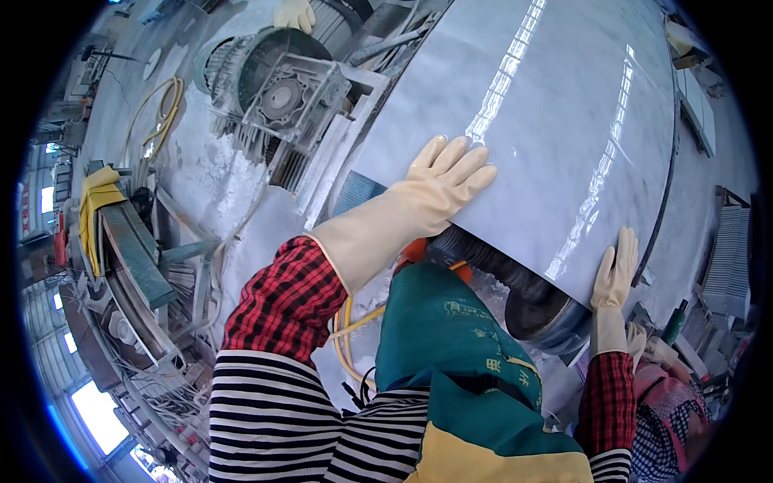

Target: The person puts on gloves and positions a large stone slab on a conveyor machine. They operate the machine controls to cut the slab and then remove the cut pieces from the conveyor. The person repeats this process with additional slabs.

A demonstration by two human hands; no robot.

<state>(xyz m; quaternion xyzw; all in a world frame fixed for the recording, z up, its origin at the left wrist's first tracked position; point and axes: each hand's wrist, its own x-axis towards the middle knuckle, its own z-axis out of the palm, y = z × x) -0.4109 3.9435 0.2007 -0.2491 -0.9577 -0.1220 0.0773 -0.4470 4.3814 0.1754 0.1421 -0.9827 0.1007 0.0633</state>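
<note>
A glossy grey-white stone slab [564,97] stretches away in front of me, with ceiling lights mirrored in it. My left hand [451,173], in a long cream rubber glove, lies on the slab near its left corner. Its fingers are stretched out and slightly spread. My right hand [614,274], gloved alike, rests with straight fingers against the slab's right edge near the close corner. Neither hand grips anything. Beneath the near edge shows a dark ribbed roller [491,262] with a round drum [547,318] at its right. A green apron [451,330] covers my front.
A dusty motor and gearbox [282,97] stand left of the slab, near a cream glove [295,14]. Yellow hose [165,121] lies on the floor. A yellow cloth [98,193] hangs on a frame. Another person [668,410] is close at my right, by a green bottle [675,322].
</note>
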